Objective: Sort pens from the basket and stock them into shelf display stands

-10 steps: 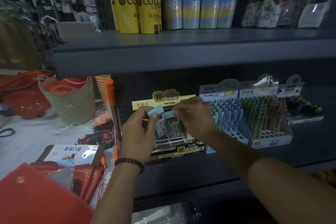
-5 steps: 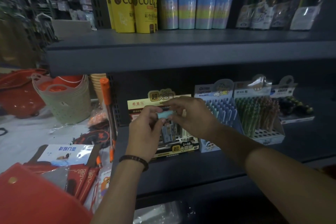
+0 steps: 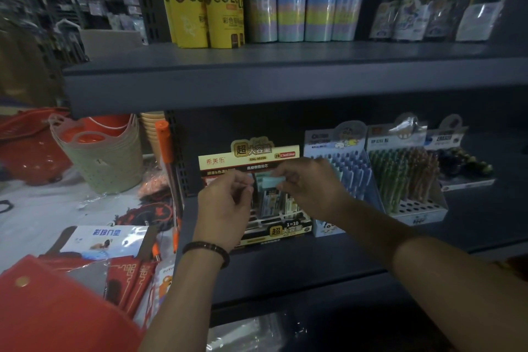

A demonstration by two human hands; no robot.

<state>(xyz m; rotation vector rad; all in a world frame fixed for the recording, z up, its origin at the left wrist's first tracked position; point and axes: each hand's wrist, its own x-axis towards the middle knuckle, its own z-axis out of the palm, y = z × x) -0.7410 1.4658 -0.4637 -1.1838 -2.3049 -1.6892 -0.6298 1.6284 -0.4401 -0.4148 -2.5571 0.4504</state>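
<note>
1. Pens fill the display stands on the lower shelf of a dark grey shop rack; a small pale-teal item, too small to identify surely, is pinched in the right hand.
2. The right hand holds that item just above the yellow-and-black display stand, in front of its header card.
3. The left hand, a dark beaded bracelet on its wrist, hovers just beside the right with fingers curled; whether it holds anything cannot be told.
4. The yellow-and-black display stand holds upright packets in rows, partly hidden by both hands.
5. To its right stands a blue display stand with blue and pale pens slotted in its tiered holes.
6. Next right, touching it, a white display stand holds green and brown pens at the back; its front rows of holes show open.
7. Furthest right, a low display tray holds dark rounded items.
8. The upper shelf carries yellow tubes, pastel-banded pencil tubs and clear-wrapped packs.
9. At left, on a pale surface, a stack of green perforated baskets holds orange containers.
10. Red baskets sit further left; red packets and a red folder lie nearest the camera.
</note>
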